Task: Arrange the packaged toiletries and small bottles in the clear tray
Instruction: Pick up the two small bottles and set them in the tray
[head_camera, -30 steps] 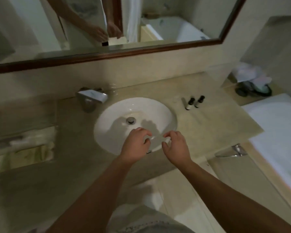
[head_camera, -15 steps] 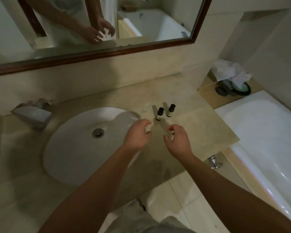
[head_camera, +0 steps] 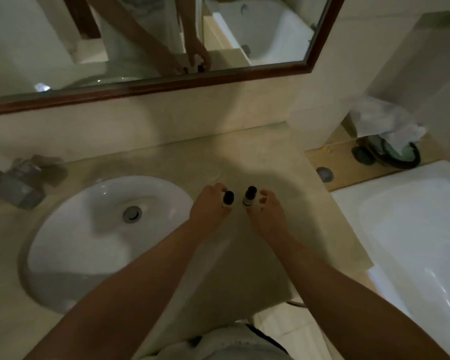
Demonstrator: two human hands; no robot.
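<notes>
early stage: left hand (head_camera: 208,207) closing on left bottle (head_camera: 227,198), right hand (head_camera: 266,211) fingers curled beside right bottle (head_camera: 249,196), grip unclear; clear tray not visible.

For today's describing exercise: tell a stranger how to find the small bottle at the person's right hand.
Start at the white oval sink in the beige stone counter and look just right of its rim. Two small pale bottles with black caps stand there between the hands. Yours is the right-hand bottle, by the right hand, not the bottle at the left hand.
</notes>
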